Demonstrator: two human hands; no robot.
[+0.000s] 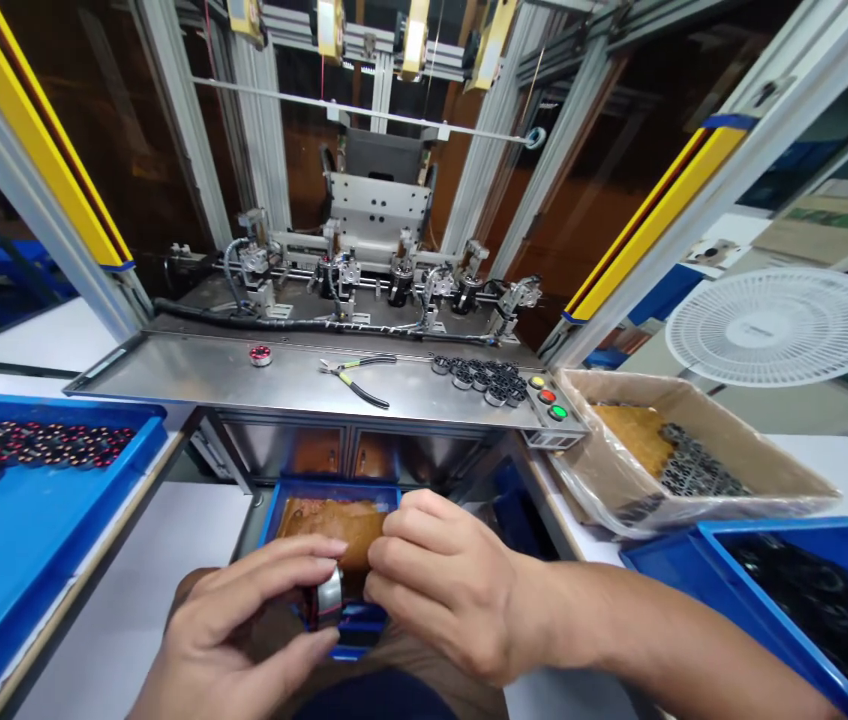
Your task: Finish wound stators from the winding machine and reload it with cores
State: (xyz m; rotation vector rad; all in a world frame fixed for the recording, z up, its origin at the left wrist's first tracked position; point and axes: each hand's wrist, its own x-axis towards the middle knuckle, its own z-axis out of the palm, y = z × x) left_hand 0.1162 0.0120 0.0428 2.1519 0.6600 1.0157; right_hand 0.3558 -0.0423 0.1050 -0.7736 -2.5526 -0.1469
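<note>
My left hand point(233, 625) curls around a small motor stator point(329, 598), a ring with a silvery rim and some red at its edge, pinched between thumb and fingers. Close to its right side is my right hand point(450, 590), fingers bent and pressed together; whatever they may hold is hidden. Both hands are above a blue bin point(281, 490) with a brown sheet point(330, 522) inside. Beyond, on the metal ledge point(191, 375), lie a stator wound in red point(260, 356), open wire cutters point(353, 380) with green-and-black handles, and a cluster of black stator cores point(485, 380).
Behind the ledge stands a winding machine point(379, 270) with several heads. Yellow, red and green buttons point(548, 398) sit at the ledge's right end. A blue tray point(11, 560) of wound stators is left. Right are a lined carton point(619, 480), a blue bin point(709, 545) and a fan point(780, 325).
</note>
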